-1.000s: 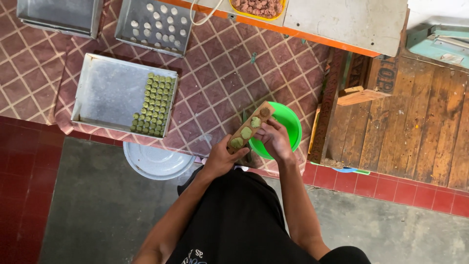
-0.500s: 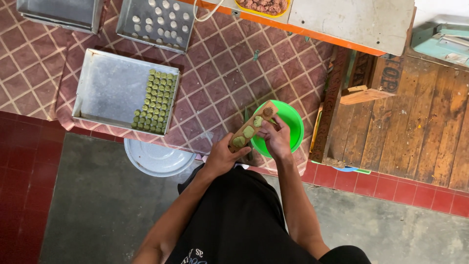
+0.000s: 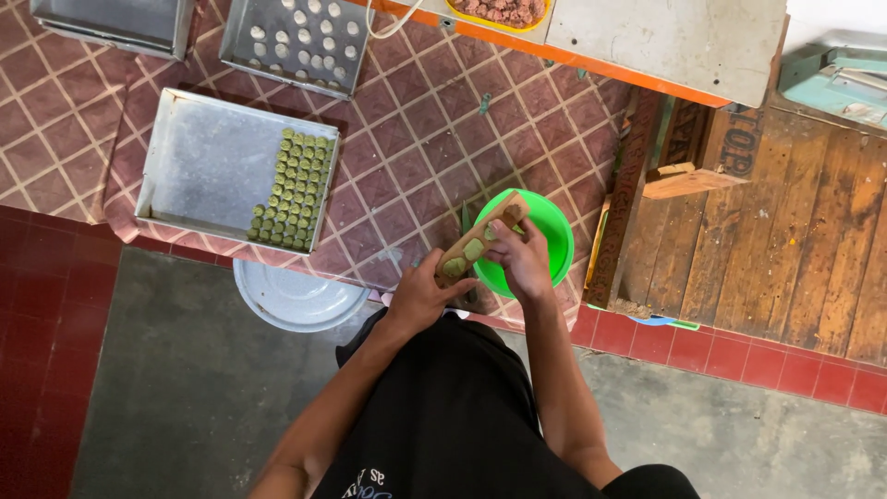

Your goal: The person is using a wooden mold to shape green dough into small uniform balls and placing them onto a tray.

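Nearest the person, the left hand (image 3: 420,294) is closed around the near end of a wooden mould (image 3: 479,240), a long narrow bar lying over the near-left rim of the green bowl (image 3: 551,242). Its long axis runs diagonally, the far end pointing up and right across the bowl, with green dough pieces set along it. The right hand (image 3: 522,261) curls over the mould's middle, fingers pressing on it. Left of the bowl sits a white lid (image 3: 296,298); farther left, a metal tray (image 3: 208,171) holds rows of green pieces (image 3: 297,188).
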